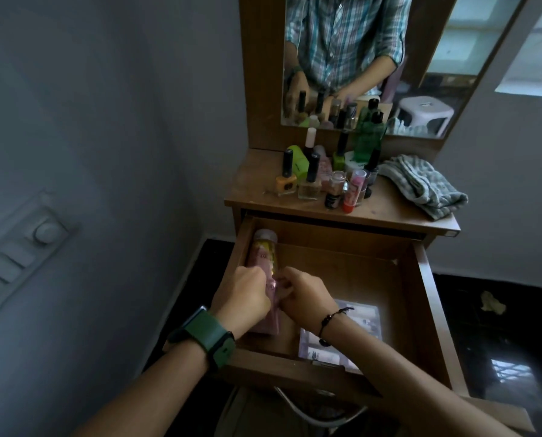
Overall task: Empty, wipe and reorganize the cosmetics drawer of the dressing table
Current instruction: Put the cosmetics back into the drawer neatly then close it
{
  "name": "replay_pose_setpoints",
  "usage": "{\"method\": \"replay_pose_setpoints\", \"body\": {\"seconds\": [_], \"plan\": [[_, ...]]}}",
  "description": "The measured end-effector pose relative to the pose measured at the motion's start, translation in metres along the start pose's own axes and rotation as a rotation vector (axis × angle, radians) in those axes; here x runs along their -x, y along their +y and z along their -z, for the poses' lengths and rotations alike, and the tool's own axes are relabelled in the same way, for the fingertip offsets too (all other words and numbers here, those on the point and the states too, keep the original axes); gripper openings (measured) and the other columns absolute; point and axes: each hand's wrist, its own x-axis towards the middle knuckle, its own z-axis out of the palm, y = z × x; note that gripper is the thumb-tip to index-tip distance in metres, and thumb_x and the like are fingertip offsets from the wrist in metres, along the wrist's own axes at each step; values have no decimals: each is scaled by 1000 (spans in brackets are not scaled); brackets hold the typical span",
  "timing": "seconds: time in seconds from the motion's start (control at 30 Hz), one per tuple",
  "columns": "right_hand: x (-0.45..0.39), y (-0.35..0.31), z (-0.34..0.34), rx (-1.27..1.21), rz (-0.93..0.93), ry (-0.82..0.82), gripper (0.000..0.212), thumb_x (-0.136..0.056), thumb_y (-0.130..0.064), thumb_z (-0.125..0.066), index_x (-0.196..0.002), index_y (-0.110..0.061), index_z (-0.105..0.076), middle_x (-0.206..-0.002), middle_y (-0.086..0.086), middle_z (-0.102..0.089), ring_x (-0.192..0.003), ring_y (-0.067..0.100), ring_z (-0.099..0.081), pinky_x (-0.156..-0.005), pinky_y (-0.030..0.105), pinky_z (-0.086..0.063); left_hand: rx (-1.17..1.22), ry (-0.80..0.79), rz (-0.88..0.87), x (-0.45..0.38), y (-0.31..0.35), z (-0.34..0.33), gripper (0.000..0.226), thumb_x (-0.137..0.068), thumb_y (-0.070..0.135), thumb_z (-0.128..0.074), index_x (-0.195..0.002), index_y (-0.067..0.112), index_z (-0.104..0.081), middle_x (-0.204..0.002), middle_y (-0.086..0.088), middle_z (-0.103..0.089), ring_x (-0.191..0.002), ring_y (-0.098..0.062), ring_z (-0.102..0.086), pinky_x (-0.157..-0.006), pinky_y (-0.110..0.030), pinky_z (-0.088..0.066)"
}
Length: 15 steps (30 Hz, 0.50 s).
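Grey walls (105, 105) close in a corner where a wooden desk (398, 212) stands on a dark glossy floor (490, 326), its mirror (357, 58) reflecting a person in a checked shirt. The desk's drawer (421, 298) is pulled out. A folded grey cloth (421, 186) lies at the desk's right edge, beside a cluster of nail-polish bottles (313, 178) at its middle and back. A flat clear packet (342, 332) rests against the drawer's front wall. A pink tube (263, 253) lies along the drawer's left wall, cap toward the back. The left grip (244, 294) and right grip (304, 298), fingers curled, both hold the tube's near end between them.
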Motion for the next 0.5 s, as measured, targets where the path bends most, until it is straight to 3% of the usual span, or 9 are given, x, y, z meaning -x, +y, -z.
{"method": "replay_pose_setpoints", "body": {"seconds": [0.1,0.27,0.37,0.5], "plan": [[3,-5,18,-36,57,134,23,-87,-8,-52,-107,-8,-62,-104,10,-65,-95,25,-62,-84,39,-52,140,81,-57,-10,0,19,28,-86,12,-55,-111,7,-66,-116,-13,-65,-104,-28,-62,-88,-35,-53],[4,-19,67,-44,199,447,17,-87,-2,-53,-94,-8,-68,-87,5,-68,-77,18,-62,-69,28,-50,370,323,-176,-28,14,65,27,-86,7,-58,-113,7,-65,-118,-9,-65,-109,-22,-59,-83,-23,-41],[-3,-29,100,-24,288,638,15,-85,0,-54,-88,-5,-69,-83,8,-70,-70,14,-59,-63,20,-42,491,372,-213,-49,25,87,24,-87,6,-58,-110,4,-62,-113,-13,-63,-106,-27,-59,-86,-30,-45],[-25,-40,139,73,342,784,17,-84,0,-51,-87,-3,-68,-87,12,-70,-77,24,-62,-66,29,-46,518,412,-267,-73,37,105,34,-86,7,-59,-120,4,-54,-118,-16,-59,-111,-30,-56,-96,-39,-47]]}}
